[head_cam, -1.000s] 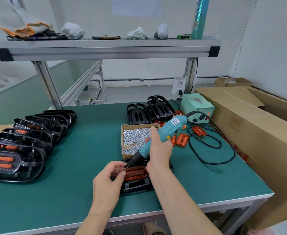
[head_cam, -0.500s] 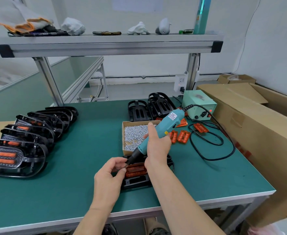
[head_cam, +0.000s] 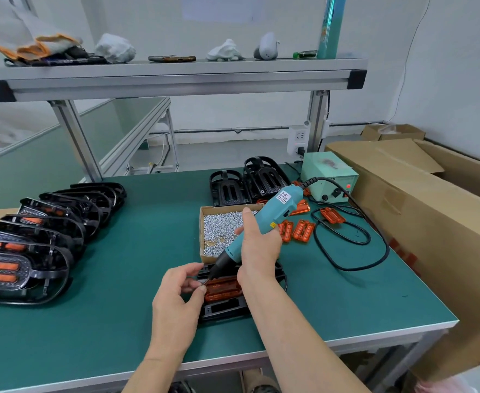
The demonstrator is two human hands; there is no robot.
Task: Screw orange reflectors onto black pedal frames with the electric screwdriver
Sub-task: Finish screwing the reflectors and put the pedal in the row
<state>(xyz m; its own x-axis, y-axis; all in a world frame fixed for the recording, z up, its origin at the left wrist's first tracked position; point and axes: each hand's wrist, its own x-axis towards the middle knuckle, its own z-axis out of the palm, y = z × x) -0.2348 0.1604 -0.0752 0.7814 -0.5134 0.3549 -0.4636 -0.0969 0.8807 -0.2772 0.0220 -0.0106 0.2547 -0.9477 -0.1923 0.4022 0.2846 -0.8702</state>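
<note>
A black pedal frame [head_cam: 224, 309] lies on the green table near its front edge, with an orange reflector [head_cam: 223, 288] set in it. My right hand [head_cam: 258, 248] grips the teal electric screwdriver [head_cam: 264, 219], tilted, its black tip down at the reflector's left end. My left hand [head_cam: 176, 296] sits just left of the frame, thumb and fingers pinched at the screwdriver's tip; a screw there is too small to make out. An open cardboard box of silver screws [head_cam: 219, 231] stands right behind the frame.
Several finished pedals [head_cam: 34, 239] lie in a row at the left. Two bare black frames [head_cam: 247, 185] stand at the back, loose orange reflectors [head_cam: 301, 231] and a looped black cable [head_cam: 355, 245] to the right, by the green power unit [head_cam: 329, 180]. Large cardboard boxes [head_cam: 431, 222] flank the right edge.
The screwdriver's tip has stayed at the reflector's left end. My left fingers have closed in around the tip. The view has shifted slightly.
</note>
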